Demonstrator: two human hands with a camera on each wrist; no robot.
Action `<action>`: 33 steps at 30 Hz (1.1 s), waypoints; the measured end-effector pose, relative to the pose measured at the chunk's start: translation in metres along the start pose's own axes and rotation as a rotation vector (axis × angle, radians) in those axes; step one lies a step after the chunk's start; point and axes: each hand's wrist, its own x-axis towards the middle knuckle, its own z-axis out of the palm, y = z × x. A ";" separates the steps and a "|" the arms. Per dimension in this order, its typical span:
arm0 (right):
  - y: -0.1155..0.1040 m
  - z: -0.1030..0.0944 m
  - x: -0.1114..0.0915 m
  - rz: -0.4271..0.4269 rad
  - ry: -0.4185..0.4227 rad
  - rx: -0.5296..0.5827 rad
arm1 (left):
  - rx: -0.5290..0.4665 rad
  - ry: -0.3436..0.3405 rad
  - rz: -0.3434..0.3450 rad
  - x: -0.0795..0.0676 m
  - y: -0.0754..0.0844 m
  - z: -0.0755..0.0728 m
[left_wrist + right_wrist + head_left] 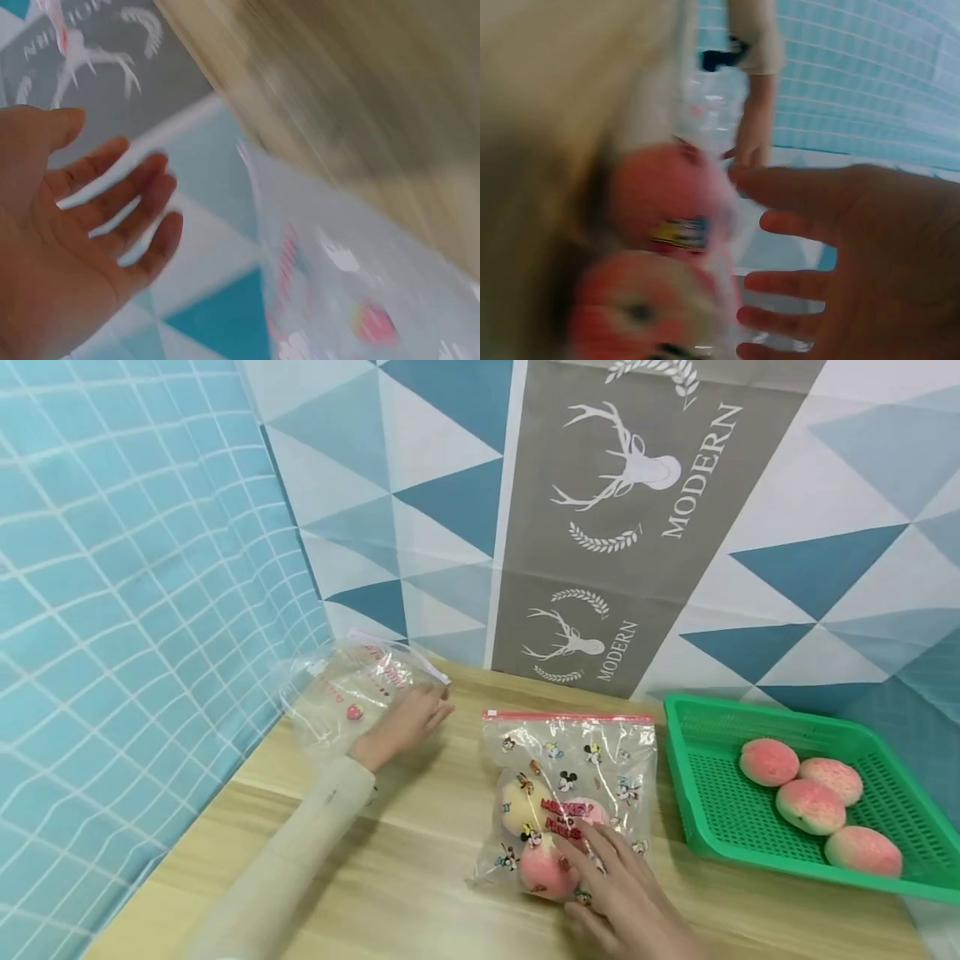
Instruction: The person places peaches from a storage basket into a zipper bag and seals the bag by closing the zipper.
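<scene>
A clear zip bag point(566, 777) with a red top strip and cartoon prints lies on the table, holding peaches, one yellowish point(521, 806) and two pinker. My right hand point(618, 889) is over its lower right part, fingers spread and relaxed; in the right wrist view they extend beside the bagged peaches point(667, 195). At the left, my left hand point(408, 718) is by the right side of another clear zip bag point(330, 706), printed with strawberries. The left wrist view shows that hand point(97, 202) with loosely bent fingers and nothing in them, apart from the strawberry bag point(352, 270).
To the right stands a green plastic basket point(697, 827) with several peaches point(810, 806) in it. Wood-grain table point(420, 860) lies under everything. Behind rises a patterned wall cloth point(450, 527), and a blue grid-patterned cloth point(150, 568) bounds the left side.
</scene>
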 end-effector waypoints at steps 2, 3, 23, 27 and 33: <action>0.000 0.010 -0.006 -0.012 -0.005 -0.044 | 0.066 0.029 -0.085 -0.007 -0.017 -0.011; 0.001 0.014 -0.007 -0.007 -0.001 -0.057 | 0.092 0.036 -0.140 -0.011 -0.026 -0.016; 0.069 0.045 0.057 0.081 0.196 -0.179 | -0.150 -0.461 -0.213 -0.080 -0.064 -0.046; 0.071 0.042 0.058 0.104 0.183 -0.188 | -0.098 -0.362 -0.193 -0.074 -0.046 -0.049; 0.051 0.035 0.052 0.098 0.192 -0.159 | -0.052 -0.162 -0.140 -0.032 0.001 -0.032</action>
